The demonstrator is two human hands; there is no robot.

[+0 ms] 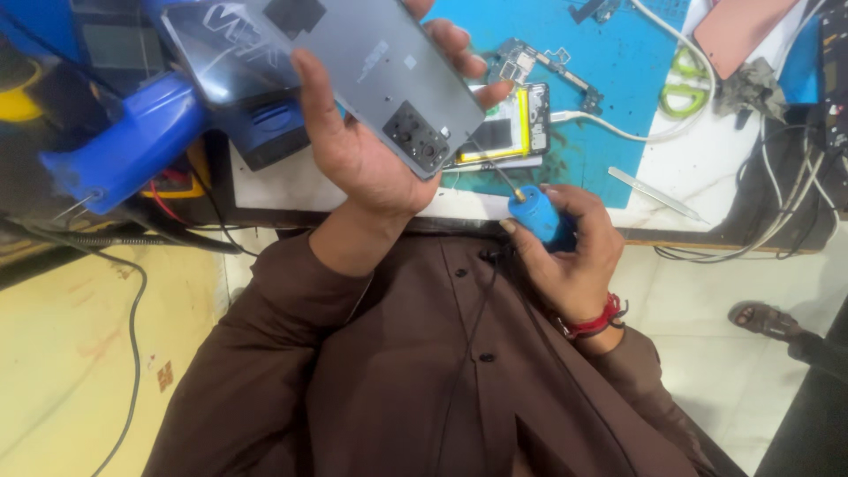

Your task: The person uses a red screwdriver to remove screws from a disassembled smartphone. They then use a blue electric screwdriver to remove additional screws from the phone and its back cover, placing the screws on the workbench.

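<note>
Near the top centre of the frame, the left hand (371, 146) holds up a grey smartphone (353, 66) with its back cover facing the camera; the thumb lies along the phone's left edge and the other fingers curl round its right edge, so the phone is clamped between them, tilted with its camera block towards the lower right. Just below and to the right, at mid-frame, the right hand (570, 252) is closed round the blue handle of a small screwdriver (534, 212), fingers wrapped together about it, and the thin metal shaft points up and left towards the phone's lower corner; whether the tip touches the phone cannot be told. A red thread band (594, 322) sits on the right wrist. Behind the hands, on the blue work mat (618, 88) in the upper middle of the frame, lies an opened phone (508, 132) showing its battery and yellow edging, with a loose circuit board (530, 62) just above it. Metal tweezers (654, 193) lie on the white bench to the right of the mat, and green-handled scissors (685, 84) and white cables rest further up right. A blue tool (132, 137) fills the upper left. Brown sleeves and a shirt front take up the lower half, and a sandalled foot (764, 320) shows at the right edge.
</note>
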